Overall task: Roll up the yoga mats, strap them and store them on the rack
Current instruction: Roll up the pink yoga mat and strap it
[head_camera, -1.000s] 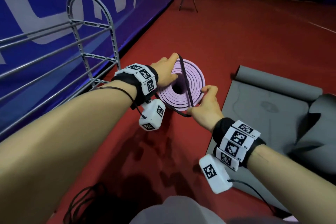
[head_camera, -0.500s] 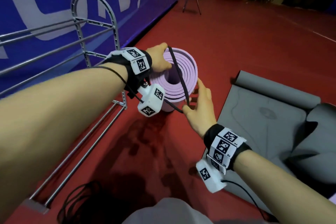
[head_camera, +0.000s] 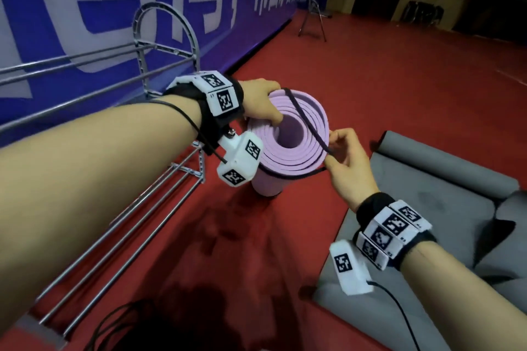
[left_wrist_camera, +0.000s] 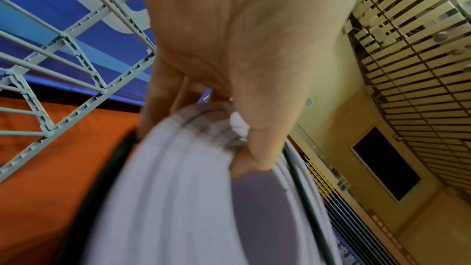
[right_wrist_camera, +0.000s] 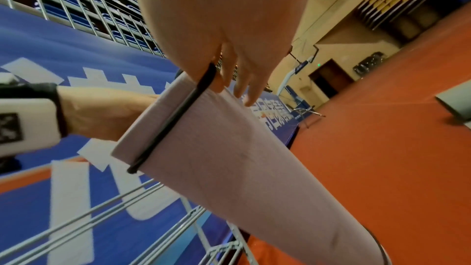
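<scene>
A rolled pink yoga mat [head_camera: 288, 152] stands upright on the red floor beside the grey metal rack [head_camera: 159, 60]. My left hand [head_camera: 263, 105] grips the roll's top rim, thumb hooked into the hollow core; the left wrist view shows the fingers [left_wrist_camera: 163, 108] curled over the mat [left_wrist_camera: 178, 188]. My right hand [head_camera: 339, 157] pinches a thin black strap [head_camera: 306, 120] that runs across the top of the roll and loops around its upper end. In the right wrist view the strap [right_wrist_camera: 173, 120] circles the mat [right_wrist_camera: 242, 168] near its top edge.
A grey yoga mat [head_camera: 413, 202], partly unrolled and rumpled, lies on the floor to the right. The rack's rails [head_camera: 119, 225] run along the blue banner wall [head_camera: 85, 8] at left. A folding stand [head_camera: 313, 17] is far back. A black cable [head_camera: 114, 322] lies near my feet.
The pink roll has been tipped up from lying end-on toward me to standing on the floor. My right hand has pulled the strap to the roll's right side.
</scene>
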`<state>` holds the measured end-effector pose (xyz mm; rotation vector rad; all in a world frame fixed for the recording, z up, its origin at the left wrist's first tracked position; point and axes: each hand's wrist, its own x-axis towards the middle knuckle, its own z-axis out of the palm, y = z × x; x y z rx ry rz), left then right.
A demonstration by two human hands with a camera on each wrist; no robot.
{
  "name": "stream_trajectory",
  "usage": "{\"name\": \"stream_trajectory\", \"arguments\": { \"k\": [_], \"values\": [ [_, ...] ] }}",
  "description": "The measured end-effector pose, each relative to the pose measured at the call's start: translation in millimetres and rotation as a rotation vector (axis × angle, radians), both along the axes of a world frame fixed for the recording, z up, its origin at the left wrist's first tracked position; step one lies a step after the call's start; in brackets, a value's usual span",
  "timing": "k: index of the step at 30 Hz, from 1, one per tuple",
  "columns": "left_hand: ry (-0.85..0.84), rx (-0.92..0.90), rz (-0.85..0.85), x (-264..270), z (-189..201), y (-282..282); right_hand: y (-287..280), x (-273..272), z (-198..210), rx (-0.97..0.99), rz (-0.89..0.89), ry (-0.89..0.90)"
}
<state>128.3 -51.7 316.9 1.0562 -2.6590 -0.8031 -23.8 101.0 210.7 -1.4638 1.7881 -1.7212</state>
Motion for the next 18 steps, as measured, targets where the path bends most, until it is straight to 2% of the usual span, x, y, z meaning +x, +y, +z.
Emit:
{"name": "stream_trajectory", "arguments": {
  "k": [4,7,10,12,15,18],
  "values": [
    [0.137,0.055,0.042,-3.9,-2.7,-23.3,-24.8,-21.3,20.8,0.004,0.03,-0.125],
    [0.256,0.162,0.101,-1.6,-10.6,-42.4,-52.0,-20.9,32.4,0.037,0.026,-0.02],
    [0.465,0.426,0.192,3.4,-19.7,-56.0,-77.6,-17.6,41.8,0.112,0.03,0.127],
    [0.526,0.526,0.217,5.2,-22.9,-60.3,-92.9,-20.8,47.6,0.144,0.025,0.174],
    [0.585,0.534,0.217,10.3,-24.9,-65.6,-105.1,-24.0,53.8,0.152,0.099,0.091],
    [0.578,0.536,0.149,17.8,-27.8,-69.0,-106.5,-20.8,56.2,0.122,0.153,0.145]
  ]
}}
